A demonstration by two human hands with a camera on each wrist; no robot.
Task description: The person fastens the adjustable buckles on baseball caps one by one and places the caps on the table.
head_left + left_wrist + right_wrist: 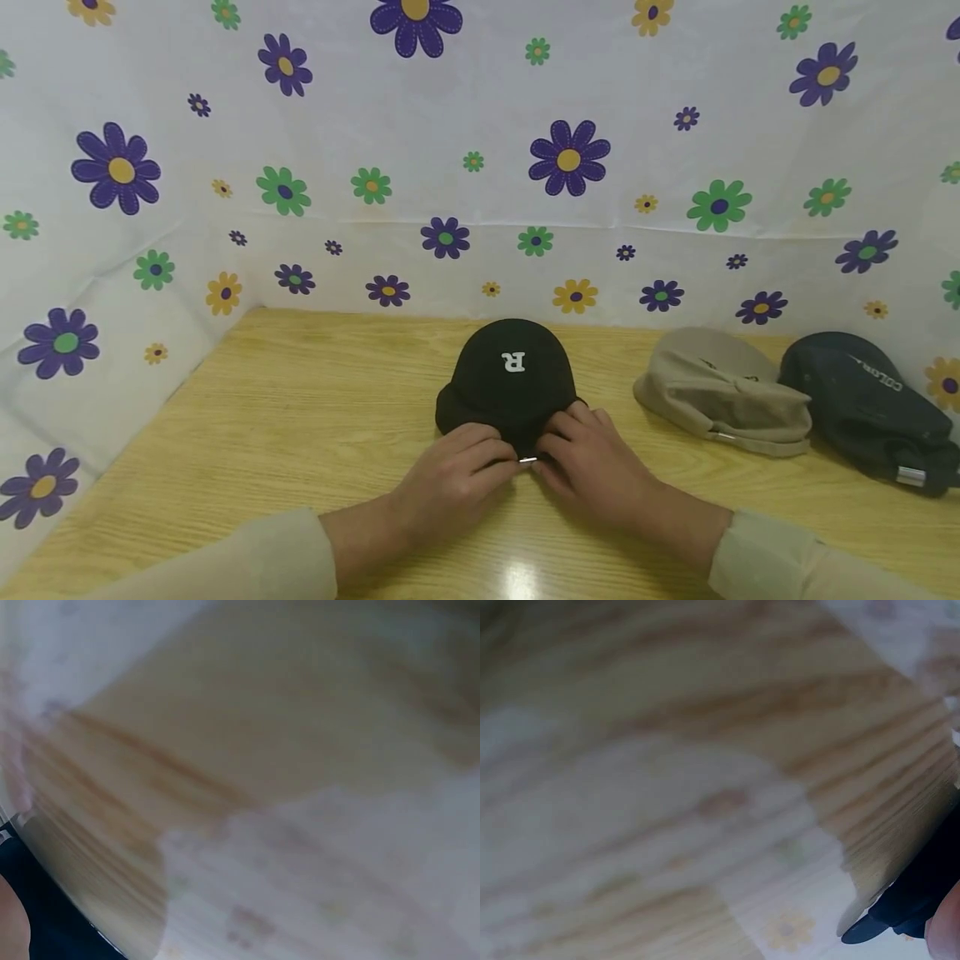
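Observation:
A black cap [491, 354] with a white letter on its crown sits on the wooden table in the head view. At its near edge is a strap with a small metal buckle [528, 460]. My left hand [453, 479] pinches the strap left of the buckle, while my right hand [596, 462] pinches it on the right. Dark fabric of the cap [52, 915] fills the lower left corner of the left wrist view. In the right wrist view, a dark strap end [866, 928] shows beside a fingertip [945, 926].
To the right lie a beige cap [697, 383] and a dark cap [847, 400] with pale lettering, side by side. A white cloth with printed flowers [330, 108] hangs behind and at the left of the table [300, 400].

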